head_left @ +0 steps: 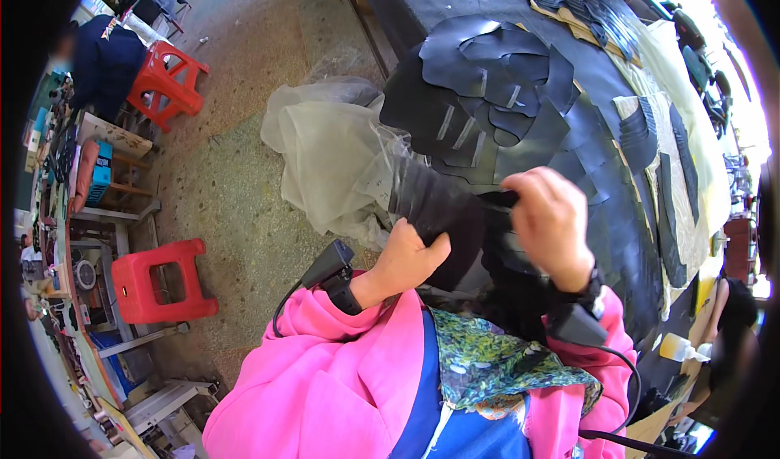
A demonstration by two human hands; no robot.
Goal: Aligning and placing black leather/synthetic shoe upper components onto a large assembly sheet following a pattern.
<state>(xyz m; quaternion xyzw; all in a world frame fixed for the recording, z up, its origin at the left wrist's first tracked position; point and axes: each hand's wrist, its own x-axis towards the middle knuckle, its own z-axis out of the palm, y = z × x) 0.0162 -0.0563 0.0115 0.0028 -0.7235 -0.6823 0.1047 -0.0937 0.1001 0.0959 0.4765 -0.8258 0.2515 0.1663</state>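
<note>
My left hand (410,257) is closed on the edge of a clear plastic bag (325,146), its thumb lying over a dark, smooth piece (455,227). The bag's film appears to cover part of that piece; how far is hard to tell. To the right, my right hand (554,223) pinches a thin black leather-like piece (497,201) between thumb and fingers. Just beyond both hands, flat cut black pieces (487,61) lie overlapping in a loose pile, several with pale strips on them.
A long table (390,4) under a black cover carries the pile. Strips of dark cut pieces (638,134) rest on paper at its right side. On the floor at left stand a red stool (162,284) and another red stool (175,85), near a person in dark clothing (106,61). A small bottle (676,347) is at lower right.
</note>
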